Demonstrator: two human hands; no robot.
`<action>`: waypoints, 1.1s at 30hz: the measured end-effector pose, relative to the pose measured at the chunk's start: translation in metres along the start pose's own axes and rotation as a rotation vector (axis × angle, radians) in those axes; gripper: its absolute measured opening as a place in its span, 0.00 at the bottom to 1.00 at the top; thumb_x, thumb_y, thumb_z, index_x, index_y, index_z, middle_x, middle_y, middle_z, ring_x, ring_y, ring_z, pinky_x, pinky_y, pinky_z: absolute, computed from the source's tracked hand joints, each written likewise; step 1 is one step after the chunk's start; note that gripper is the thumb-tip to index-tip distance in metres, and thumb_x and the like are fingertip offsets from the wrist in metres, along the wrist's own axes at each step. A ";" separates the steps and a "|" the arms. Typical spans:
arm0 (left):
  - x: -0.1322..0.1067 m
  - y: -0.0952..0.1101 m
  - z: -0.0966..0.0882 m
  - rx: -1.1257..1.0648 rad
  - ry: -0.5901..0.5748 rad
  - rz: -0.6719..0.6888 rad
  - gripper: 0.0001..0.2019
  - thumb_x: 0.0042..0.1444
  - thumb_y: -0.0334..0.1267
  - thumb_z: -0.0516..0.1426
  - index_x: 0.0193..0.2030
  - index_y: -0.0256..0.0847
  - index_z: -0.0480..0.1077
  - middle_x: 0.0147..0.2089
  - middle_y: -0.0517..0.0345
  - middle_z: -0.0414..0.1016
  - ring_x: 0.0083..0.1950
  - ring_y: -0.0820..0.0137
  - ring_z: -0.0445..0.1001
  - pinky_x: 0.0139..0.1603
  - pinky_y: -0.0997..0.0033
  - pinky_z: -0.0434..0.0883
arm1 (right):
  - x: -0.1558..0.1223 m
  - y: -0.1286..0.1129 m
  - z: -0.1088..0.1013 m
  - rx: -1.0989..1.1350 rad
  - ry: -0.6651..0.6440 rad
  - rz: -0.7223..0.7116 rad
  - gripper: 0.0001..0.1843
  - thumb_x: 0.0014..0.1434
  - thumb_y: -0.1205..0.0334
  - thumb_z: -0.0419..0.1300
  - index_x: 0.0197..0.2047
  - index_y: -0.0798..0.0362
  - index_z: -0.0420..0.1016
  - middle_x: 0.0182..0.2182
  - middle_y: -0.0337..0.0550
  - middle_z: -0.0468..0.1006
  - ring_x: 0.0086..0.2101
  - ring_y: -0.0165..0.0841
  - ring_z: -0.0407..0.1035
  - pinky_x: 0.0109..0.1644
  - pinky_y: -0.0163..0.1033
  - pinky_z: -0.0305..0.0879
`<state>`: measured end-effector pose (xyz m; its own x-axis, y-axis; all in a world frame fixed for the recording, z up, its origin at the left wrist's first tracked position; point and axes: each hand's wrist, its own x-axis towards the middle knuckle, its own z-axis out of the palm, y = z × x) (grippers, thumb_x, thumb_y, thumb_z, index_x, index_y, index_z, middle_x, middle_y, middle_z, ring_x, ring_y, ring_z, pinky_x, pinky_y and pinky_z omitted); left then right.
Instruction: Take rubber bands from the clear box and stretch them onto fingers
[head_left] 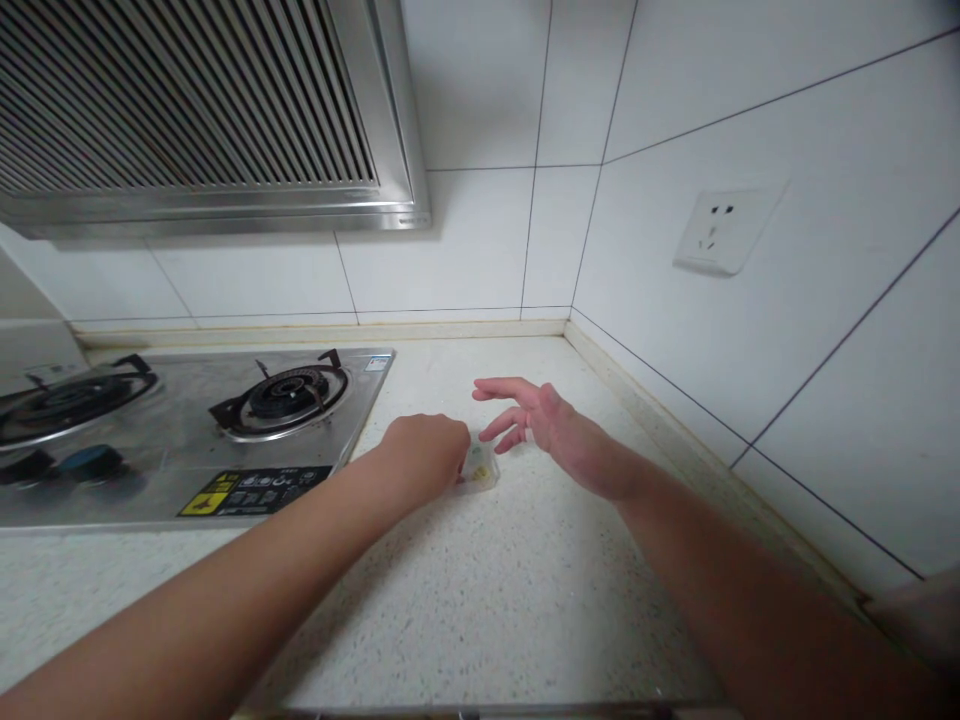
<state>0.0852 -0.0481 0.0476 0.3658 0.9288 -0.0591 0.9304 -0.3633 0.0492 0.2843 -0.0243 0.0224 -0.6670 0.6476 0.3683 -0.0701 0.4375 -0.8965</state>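
Observation:
A small clear plastic container (484,466) with yellowish marks lies on the pale speckled countertop (517,600), right of the stove. My left hand (427,450) is closed at its left side, and the knuckles hide the fingertips and part of the container. Just above and to the right of it hovers my right hand (541,425). Its fingers are apart and pointing left, with nothing held in them.
On the left is a steel gas stove (180,440) with black burners and knobs. A range hood (225,110) hangs above it. White tiled walls meet in the corner behind, and a wall socket (724,232) is on the right wall.

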 end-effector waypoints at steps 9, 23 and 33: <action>-0.004 -0.021 -0.007 -0.134 -0.016 0.094 0.09 0.55 0.38 0.59 0.36 0.48 0.83 0.35 0.54 0.83 0.34 0.63 0.79 0.33 0.70 0.66 | 0.000 -0.003 -0.004 0.105 0.082 -0.006 0.35 0.70 0.34 0.37 0.67 0.46 0.61 0.65 0.55 0.61 0.50 0.43 0.72 0.53 0.54 0.68; -0.012 -0.039 0.022 -0.519 0.177 0.122 0.11 0.62 0.42 0.56 0.38 0.43 0.79 0.33 0.58 0.80 0.31 0.68 0.73 0.31 0.72 0.63 | -0.002 -0.005 -0.002 0.014 0.085 0.004 0.36 0.70 0.34 0.35 0.66 0.47 0.62 0.63 0.55 0.64 0.49 0.42 0.72 0.52 0.53 0.69; -0.005 -0.024 0.030 -1.110 0.298 0.081 0.08 0.60 0.39 0.58 0.37 0.38 0.76 0.32 0.56 0.77 0.31 0.70 0.72 0.32 0.71 0.68 | -0.003 -0.004 0.010 0.164 0.077 0.011 0.32 0.71 0.36 0.37 0.64 0.46 0.64 0.63 0.53 0.63 0.52 0.44 0.72 0.56 0.56 0.67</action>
<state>0.0621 -0.0464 0.0164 0.2658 0.9397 0.2152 0.3164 -0.2959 0.9013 0.2789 -0.0343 0.0222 -0.6104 0.7004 0.3699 -0.1869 0.3265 -0.9265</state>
